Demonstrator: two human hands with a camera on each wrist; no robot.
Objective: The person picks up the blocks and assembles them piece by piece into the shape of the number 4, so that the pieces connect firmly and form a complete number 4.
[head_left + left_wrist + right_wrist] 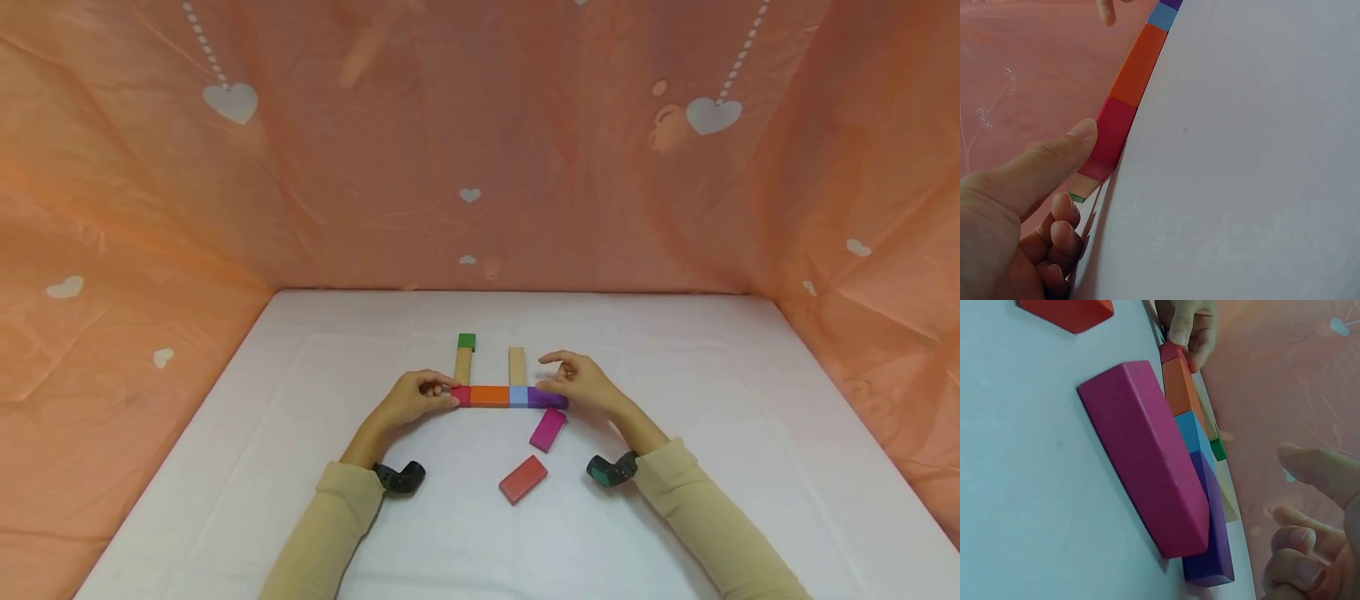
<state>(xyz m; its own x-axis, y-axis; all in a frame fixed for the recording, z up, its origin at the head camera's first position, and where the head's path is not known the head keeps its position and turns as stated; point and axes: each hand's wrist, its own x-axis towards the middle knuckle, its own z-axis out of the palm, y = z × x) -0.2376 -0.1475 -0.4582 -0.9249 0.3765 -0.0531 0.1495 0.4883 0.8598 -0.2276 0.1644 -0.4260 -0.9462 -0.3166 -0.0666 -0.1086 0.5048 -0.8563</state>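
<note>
A straight row of toy blocks lies on the table: a red block (461, 397), an orange block (490, 397), a light blue block (518, 397) and a purple block (553, 399). At the row's left end my left hand (415, 397) pinches the red block between thumb and finger. My right hand (587, 384) hovers by the purple block, fingers loosely bent and apart; the right wrist view shows nothing in its grasp. Behind the row extend two plain wooden blocks, a left one (463, 367) and a right one (517, 367). A green block (467, 341) caps the left one's far end.
A magenta block (548, 430) lies slanted in front of the purple one. Nearer to me is a coral-red block (523, 479). The white table (300, 350) is backed by an orange curtain (480, 150) with pale hearts.
</note>
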